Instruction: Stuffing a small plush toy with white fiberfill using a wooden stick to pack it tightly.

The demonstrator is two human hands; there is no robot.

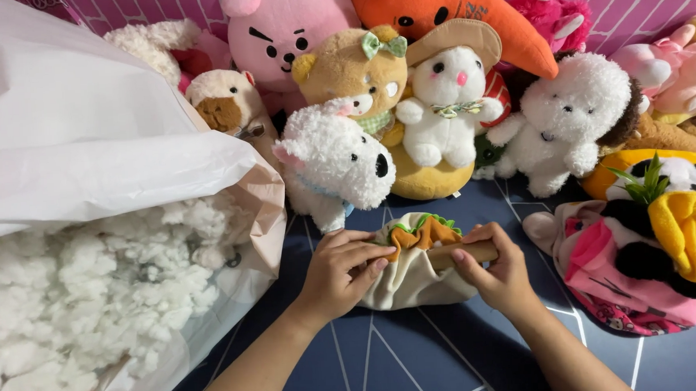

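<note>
A soft-toy making corner, likely in a home: finished plush animals [438,98] crowd the top of the frame against a pink brick-patterned wall [637,3], and an open bag of white stuffing [79,309] fills the lower left.

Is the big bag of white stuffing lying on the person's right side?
No: the bag of white stuffing lies beside the left hand, while the right hand grips a wooden stick at the cream plush.
</note>
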